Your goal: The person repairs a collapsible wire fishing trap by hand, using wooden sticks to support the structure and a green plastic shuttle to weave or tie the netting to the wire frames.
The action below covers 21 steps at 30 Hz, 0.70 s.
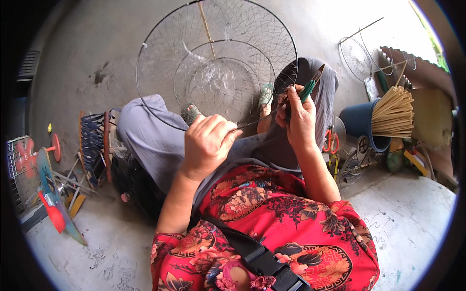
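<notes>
A round net trap (213, 72) with dark wire rings and thin clear mesh stands over my knees, its widest hoop tilted toward me. My left hand (208, 140) is closed on the near edge of that hoop. To its right, my right hand (298, 116) grips a netting needle (310, 86) wound with green twine, its brown pointed tip upward. That hand's fingers are at the hoop's right edge; the exact contact of the fingertips with the mesh is hidden. A thin bamboo stick (206, 29) runs between the rings at the far side.
At right, a blue bucket (357, 119) lies tipped, full of thin wooden sticks (392, 114). Red-handled scissors (331, 141) are beside my right knee. Another hooped net (357, 58) rests farther back. A folding seat with dark straps (94, 140) stands at left.
</notes>
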Motion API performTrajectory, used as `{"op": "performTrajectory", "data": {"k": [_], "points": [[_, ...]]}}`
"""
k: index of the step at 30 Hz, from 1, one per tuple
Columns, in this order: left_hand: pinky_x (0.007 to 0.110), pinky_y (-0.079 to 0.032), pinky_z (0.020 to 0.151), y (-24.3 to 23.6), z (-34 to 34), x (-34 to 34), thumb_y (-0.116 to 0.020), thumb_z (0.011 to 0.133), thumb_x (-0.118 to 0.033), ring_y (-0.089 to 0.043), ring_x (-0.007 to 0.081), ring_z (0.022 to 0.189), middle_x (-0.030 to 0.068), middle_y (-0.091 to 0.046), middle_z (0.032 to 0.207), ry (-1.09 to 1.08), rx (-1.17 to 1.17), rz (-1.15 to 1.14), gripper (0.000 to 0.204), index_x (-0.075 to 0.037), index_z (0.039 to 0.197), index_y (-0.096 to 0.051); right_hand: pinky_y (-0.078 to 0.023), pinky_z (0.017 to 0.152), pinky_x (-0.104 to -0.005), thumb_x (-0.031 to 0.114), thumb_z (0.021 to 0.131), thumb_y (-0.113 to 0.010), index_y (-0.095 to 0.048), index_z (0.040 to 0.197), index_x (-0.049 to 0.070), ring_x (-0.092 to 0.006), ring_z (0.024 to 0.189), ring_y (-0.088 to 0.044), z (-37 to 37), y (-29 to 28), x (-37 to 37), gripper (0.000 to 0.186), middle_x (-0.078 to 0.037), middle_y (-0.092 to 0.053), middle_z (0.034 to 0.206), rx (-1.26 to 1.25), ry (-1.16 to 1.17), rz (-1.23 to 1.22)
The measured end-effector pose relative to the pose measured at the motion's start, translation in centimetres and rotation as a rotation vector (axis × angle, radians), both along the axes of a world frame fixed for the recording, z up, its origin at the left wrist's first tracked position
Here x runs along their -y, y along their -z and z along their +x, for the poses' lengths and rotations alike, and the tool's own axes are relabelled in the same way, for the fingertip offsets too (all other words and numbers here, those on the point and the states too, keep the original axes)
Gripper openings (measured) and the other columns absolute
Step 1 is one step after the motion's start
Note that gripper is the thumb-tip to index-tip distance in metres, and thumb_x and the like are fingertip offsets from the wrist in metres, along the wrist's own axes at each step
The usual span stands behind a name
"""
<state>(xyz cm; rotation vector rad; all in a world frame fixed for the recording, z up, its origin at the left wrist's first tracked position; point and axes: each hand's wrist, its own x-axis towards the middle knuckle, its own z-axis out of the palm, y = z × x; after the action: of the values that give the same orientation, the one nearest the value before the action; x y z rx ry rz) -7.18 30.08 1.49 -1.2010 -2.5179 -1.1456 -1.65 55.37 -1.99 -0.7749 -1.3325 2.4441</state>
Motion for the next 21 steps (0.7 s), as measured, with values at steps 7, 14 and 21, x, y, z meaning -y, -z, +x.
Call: {"op": "performTrajectory", "data": {"k": [7, 14, 21], "points": [[0.042, -0.049, 0.071, 0.2, -1.4, 2.4, -0.097, 0.082, -0.006, -0.070, 0.0281, 0.076, 0.0058, -0.076, 0.086, 0.102, 0.137, -0.076, 0.024, -0.010, 0.092, -0.075, -0.044, 0.045, -0.0299, 0.026, 0.124, -0.062, -0.058, 0.120, 0.007, -0.0138, 0.054, -0.057, 2.8, 0.7, 1.5, 0.020, -0.012, -0.071, 0.093, 0.028, -0.028, 0.004], [0.040, -0.048, 0.075, 0.2, -2.2, 2.0, -0.098, 0.083, -0.010, -0.069, 0.0260, 0.078, 0.0034, -0.076, 0.087, 0.076, 0.134, -0.089, 0.026, -0.011, 0.093, -0.074, -0.046, 0.047, -0.0289, 0.027, 0.124, -0.063, -0.059, 0.120, 0.006, -0.0145, 0.056, -0.062, 2.3, 0.8, 1.4, 0.021, -0.011, -0.073, 0.094, 0.071, -0.055, 0.026], [0.040, -0.051, 0.082, -0.3, -0.8, -2.7, -0.096, 0.084, -0.003, -0.071, 0.0275, 0.083, 0.0056, -0.080, 0.094, 0.066, 0.133, -0.115, 0.024, -0.009, 0.101, -0.079, -0.042, 0.050, -0.0258, 0.026, 0.124, -0.063, -0.066, 0.132, 0.004, -0.0113, 0.054, -0.057, 3.2, -3.2, -4.4, 0.024, -0.010, -0.078, 0.092, 0.249, -0.316, 0.122]]}}
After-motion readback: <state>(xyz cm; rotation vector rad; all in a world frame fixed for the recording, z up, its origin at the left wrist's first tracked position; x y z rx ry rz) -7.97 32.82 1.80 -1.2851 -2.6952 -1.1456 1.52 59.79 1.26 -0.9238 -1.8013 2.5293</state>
